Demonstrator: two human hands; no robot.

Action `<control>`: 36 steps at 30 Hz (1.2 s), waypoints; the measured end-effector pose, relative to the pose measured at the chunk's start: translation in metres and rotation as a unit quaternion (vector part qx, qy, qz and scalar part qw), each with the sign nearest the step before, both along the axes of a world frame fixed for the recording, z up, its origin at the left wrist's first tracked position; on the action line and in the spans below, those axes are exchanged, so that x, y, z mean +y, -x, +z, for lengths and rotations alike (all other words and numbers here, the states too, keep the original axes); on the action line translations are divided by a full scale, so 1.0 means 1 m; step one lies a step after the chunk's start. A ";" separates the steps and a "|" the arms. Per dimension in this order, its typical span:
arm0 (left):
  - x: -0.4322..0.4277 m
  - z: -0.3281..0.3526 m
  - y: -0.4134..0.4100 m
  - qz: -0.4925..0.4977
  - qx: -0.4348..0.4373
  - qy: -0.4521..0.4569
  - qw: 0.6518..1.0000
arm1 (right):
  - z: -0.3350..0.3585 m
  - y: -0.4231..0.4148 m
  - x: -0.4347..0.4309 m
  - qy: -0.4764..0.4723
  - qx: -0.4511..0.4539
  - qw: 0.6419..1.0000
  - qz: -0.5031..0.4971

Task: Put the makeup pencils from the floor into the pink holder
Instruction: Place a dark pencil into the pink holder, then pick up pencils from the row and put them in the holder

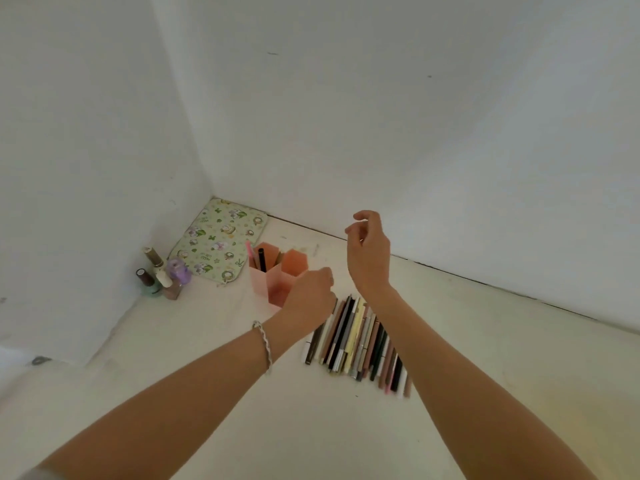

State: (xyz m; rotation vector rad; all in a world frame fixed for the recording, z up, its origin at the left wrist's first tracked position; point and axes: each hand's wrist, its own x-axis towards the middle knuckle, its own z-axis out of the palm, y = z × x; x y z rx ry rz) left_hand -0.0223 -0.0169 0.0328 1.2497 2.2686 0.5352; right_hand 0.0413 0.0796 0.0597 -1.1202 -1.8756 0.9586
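Observation:
Several makeup pencils lie side by side in a row on the white floor. Behind them to the left stands the pink holder, made of hexagonal cups, with a pink pencil and a black pencil upright in its left cup. My left hand, with a bracelet on the wrist, hovers low between the holder and the far ends of the pencils, fingers curled; what it holds is hidden. My right hand is raised above the floor to the right of the holder, fingers loosely apart and empty.
A green patterned pouch leans in the wall corner behind the holder. Several nail polish bottles stand against the left wall. White walls close in the back and the left. Bare floor lies to the right and front.

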 end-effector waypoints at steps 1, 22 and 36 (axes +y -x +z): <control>0.003 -0.011 -0.005 -0.015 0.008 0.029 0.999 | -0.003 -0.008 0.002 0.006 -0.005 1.000 -0.001; 0.022 -0.015 0.001 0.001 0.073 -0.019 0.997 | -0.044 -0.040 0.017 0.065 -0.115 0.991 0.015; 0.017 0.056 0.052 0.142 -0.081 -0.299 0.940 | -0.084 0.002 -0.039 -0.017 -0.570 0.811 0.130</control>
